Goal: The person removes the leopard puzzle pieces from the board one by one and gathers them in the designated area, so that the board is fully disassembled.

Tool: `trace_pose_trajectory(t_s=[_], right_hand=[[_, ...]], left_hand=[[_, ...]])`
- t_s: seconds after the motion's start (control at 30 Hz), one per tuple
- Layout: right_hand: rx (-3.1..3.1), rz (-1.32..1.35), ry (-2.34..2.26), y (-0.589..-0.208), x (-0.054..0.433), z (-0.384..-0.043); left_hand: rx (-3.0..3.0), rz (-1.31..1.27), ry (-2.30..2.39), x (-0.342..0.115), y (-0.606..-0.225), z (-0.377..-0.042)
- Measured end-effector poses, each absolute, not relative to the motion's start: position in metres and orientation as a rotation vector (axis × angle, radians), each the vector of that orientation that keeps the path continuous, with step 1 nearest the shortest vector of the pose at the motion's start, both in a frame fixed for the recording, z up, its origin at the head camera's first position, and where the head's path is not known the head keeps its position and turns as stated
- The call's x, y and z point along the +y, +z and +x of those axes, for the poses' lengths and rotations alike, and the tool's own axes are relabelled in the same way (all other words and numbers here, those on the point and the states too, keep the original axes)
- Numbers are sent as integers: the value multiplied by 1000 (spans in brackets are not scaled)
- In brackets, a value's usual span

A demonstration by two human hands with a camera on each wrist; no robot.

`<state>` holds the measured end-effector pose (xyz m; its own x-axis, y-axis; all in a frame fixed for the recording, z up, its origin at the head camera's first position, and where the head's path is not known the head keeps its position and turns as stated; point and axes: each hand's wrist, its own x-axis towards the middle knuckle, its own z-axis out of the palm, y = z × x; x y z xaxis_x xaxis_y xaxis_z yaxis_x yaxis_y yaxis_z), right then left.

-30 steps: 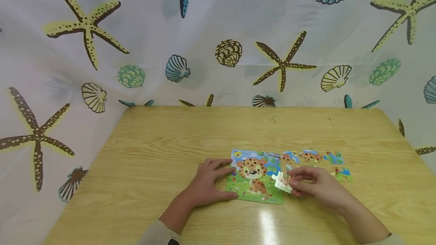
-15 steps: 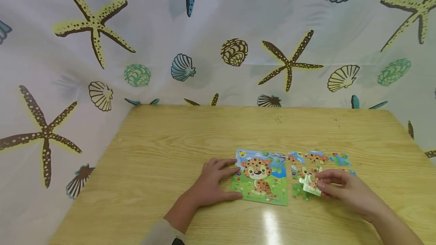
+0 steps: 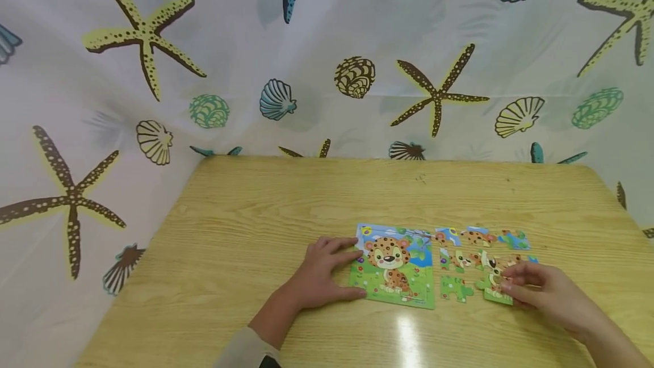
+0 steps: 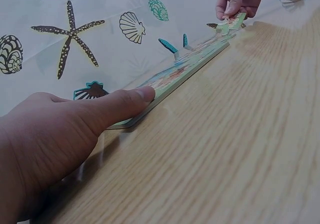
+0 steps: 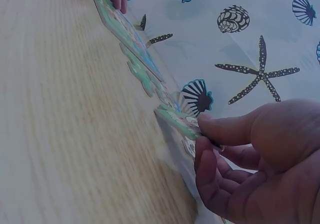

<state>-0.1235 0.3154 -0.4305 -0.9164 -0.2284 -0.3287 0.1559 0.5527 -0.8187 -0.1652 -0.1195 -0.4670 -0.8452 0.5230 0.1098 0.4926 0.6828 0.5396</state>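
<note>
My left hand [image 3: 327, 274] lies at the left edge of a leopard puzzle board [image 3: 390, 266], fingers spread and fingertips on its border. In the left wrist view, the thumb [image 4: 132, 99] rests straight on the board's near corner. To the right, my right hand [image 3: 546, 291] pinches a green-bottomed puzzle piece [image 3: 497, 291] between thumb and fingers. The right wrist view shows this same piece [image 5: 180, 121] tilted above the tabletop, its near edge raised. Loose pieces lie in rows around it, among them a green corner piece [image 3: 455, 287] and a leopard-ear piece [image 3: 477, 236].
Everything lies on a wood-grain table [image 3: 265, 209]. A white cloth [image 3: 306, 55] printed with starfish and shells hangs behind and beside it. Further loose pieces, such as a blue and green one [image 3: 515, 239], are right of the board.
My right hand has carried the pinched piece rightward, from the board's right edge to the bottom row of loose pieces. The left hand stays at the board, and the head view has shifted slightly.
</note>
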Motion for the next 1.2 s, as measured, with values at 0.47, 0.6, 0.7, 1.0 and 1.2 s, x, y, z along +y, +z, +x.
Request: trace_pose_trajectory(t_s=[0.47,0.6,0.7,1.0,1.2], right_hand=[[2768,39,-897,-425,291,-119],[2843,47,-811,-424,289,-118],[2851,77,-792,-424,290,-119],[2669,158,-1137,-426,296,-119],[2508,108,-1323,-423,286,-118]], left_hand=[[2854,863,874,-121,-466,-167],[2849,863,881,-121,-466,-167],[2839,860,885,-121,-466,-166],[2846,867,886,-121,-469,-167],[2841,869,900,-121,-468,-167]])
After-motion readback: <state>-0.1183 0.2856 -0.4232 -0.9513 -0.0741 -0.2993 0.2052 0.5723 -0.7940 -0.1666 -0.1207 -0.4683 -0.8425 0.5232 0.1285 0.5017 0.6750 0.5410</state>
